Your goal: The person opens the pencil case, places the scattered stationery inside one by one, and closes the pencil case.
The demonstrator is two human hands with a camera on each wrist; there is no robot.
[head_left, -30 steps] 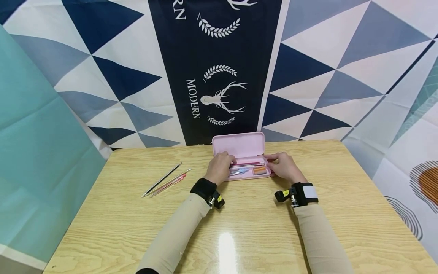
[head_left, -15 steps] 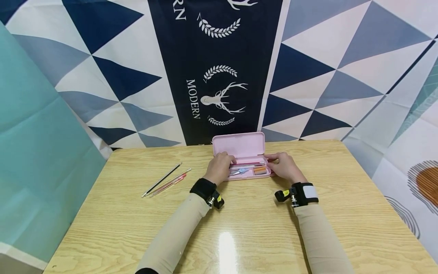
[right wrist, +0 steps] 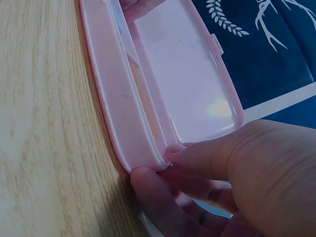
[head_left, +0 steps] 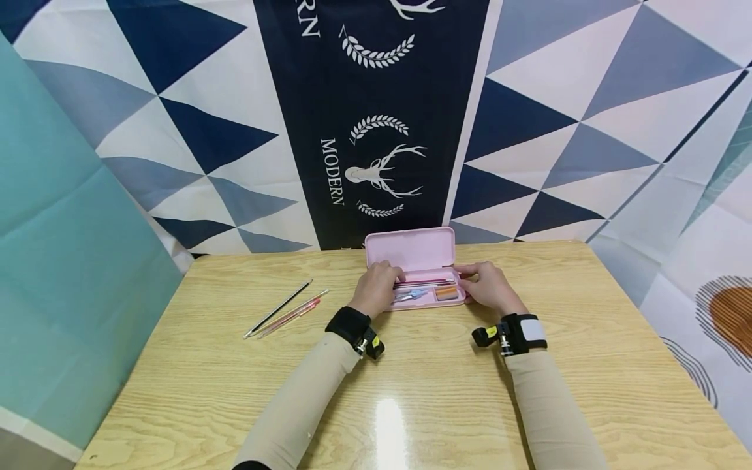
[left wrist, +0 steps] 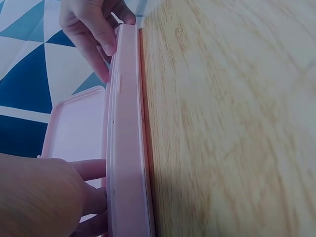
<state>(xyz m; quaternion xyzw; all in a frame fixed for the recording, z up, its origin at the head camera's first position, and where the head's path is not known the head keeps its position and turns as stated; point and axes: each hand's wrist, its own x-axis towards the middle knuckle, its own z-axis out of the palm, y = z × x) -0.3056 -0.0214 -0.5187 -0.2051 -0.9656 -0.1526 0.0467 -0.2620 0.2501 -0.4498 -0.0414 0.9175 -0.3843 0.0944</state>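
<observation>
Right fingers (right wrist: 157, 196) pinch end of glossy, round-cornered pink case (right wrist: 111, 69); left fingers (left wrist: 92, 169) lie inside, grip unclear.

A wood-grain worktop (head_left: 435, 391) bears an open pink pencil case (head_left: 411, 251) near its far edge; left of that lie a dark pencil (head_left: 278, 309) and pinkish pens (head_left: 308, 308).

1 wood tbl (head_left: 205, 391), geo-print bkgd (head_left: 376, 98)

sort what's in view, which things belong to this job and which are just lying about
Job, apparently: pink pencil case; left hand; right hand; inside, pencils, blue item, orange item.

Lying about, though possibly meant for it: dark pencil; reddish writing tools.
</observation>
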